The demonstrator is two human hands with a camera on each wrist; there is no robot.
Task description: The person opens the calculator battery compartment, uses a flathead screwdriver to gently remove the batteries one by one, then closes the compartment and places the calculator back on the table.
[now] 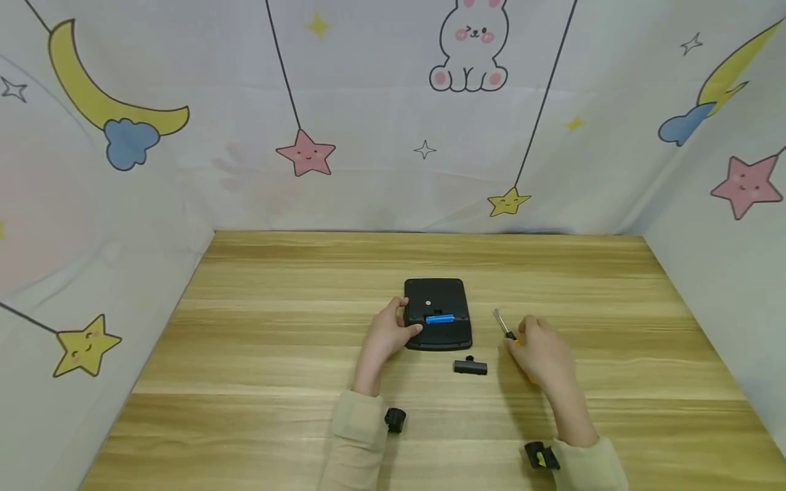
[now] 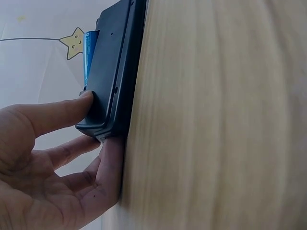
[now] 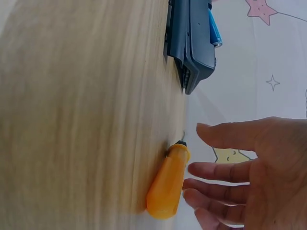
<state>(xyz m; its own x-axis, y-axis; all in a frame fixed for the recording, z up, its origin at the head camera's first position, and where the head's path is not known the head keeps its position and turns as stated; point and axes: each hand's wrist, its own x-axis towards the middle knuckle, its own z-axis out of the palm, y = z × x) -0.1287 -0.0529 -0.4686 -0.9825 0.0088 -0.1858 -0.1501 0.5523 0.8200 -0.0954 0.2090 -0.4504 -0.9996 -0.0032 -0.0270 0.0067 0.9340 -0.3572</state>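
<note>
A black calculator-like device lies back side up on the table, its raised end carrying a small round light spot. A blue battery sits in its slot, partly standing proud in the left wrist view. My left hand grips the device's left edge, thumb on top and fingers at the side. A yellow-handled screwdriver lies to the right. Over its handle hovers my right hand, fingers loosely bent and thumb apart; whether a fingertip touches the handle is unclear.
A small dark battery cover with a tab lies just in front of the device. The wooden table is bounded by white printed cloth at the back and sides. Black wrist mounts sit by both sleeves.
</note>
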